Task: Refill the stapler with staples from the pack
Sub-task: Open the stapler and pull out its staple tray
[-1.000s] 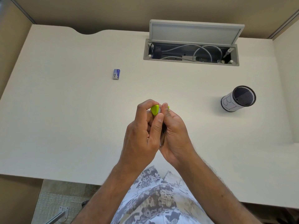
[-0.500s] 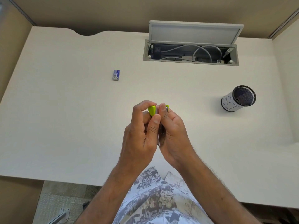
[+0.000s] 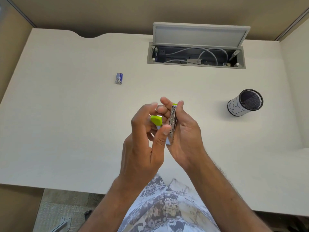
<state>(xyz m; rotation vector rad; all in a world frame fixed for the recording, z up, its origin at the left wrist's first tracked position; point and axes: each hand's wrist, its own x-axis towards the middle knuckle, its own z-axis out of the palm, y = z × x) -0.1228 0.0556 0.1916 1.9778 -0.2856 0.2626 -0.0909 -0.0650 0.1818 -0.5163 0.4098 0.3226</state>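
Observation:
A small stapler with a lime-green top [image 3: 156, 120] and a metal staple channel [image 3: 172, 121] is held open above the middle of the white desk [image 3: 66, 123]. My left hand [image 3: 143, 139] pinches the green top, swung away to the left. My right hand [image 3: 182, 131] cradles the metal channel and base, fingers curled behind it. The staple pack [image 3: 119, 78], a small blue box, lies on the desk far to the upper left of both hands.
A cylindrical black mesh holder with a white paper wrap [image 3: 245, 102] lies at the right. An open cable tray with its grey lid raised [image 3: 196, 54] is set into the desk's back. Partition walls close in both sides.
The hands were pressed together around the shut stapler. Now they have spread apart and the green top has swung away from the metal channel, which is exposed.

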